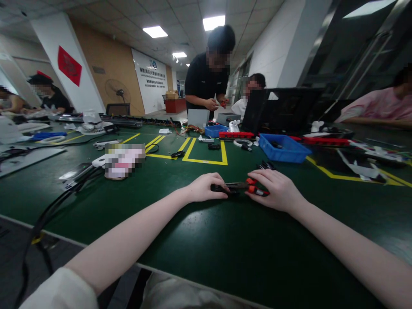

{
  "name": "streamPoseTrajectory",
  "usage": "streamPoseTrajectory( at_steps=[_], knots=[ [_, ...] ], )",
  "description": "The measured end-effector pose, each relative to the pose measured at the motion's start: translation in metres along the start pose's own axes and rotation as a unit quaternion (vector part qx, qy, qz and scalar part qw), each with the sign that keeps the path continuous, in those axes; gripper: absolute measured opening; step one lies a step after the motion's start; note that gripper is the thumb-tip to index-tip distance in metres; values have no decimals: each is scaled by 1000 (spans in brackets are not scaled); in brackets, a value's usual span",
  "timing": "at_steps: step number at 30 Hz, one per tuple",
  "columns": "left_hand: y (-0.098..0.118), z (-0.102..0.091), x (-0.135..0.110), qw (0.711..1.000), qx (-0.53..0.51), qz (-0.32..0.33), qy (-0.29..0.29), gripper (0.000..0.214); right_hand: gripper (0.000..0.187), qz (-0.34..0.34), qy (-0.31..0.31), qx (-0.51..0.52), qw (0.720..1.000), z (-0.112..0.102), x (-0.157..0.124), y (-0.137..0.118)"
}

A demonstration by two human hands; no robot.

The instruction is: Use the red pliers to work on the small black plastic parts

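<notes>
My right hand (277,189) is wrapped round the red and black handles of a pair of pliers (252,188). The jaws point left, toward my left hand (207,187). Between the fingers of that left hand is a small black part (219,188), its exact kind too small to tell. The plier tips reach the black part or overlap it; whether they grip it I cannot tell. Both hands are low over the green table. Just behind my right hand lie several small black pieces (265,165), partly hidden by it.
A blue bin (283,150) stands behind my right hand, with a smaller blue bin (215,130) farther back. Black cables (61,195) run over the table's left edge near a blurred pink object (125,161). Across the table a person in black (206,81) stands. Yellow tape (206,162) marks the green tabletop.
</notes>
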State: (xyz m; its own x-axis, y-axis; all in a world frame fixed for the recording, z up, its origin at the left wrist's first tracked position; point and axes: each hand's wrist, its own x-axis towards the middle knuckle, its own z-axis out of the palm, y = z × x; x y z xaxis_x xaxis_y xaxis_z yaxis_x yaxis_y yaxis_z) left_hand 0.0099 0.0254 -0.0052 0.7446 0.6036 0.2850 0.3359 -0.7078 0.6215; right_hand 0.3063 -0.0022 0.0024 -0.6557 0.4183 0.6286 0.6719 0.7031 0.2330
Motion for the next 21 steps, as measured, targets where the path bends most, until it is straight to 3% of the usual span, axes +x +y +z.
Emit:
streamPoseTrajectory(
  at_steps=[21],
  knots=[
    [11,-6,-11,997,-35,-54,-36,29,32,-29,-54,23,998,1,-2,-5]
  ],
)
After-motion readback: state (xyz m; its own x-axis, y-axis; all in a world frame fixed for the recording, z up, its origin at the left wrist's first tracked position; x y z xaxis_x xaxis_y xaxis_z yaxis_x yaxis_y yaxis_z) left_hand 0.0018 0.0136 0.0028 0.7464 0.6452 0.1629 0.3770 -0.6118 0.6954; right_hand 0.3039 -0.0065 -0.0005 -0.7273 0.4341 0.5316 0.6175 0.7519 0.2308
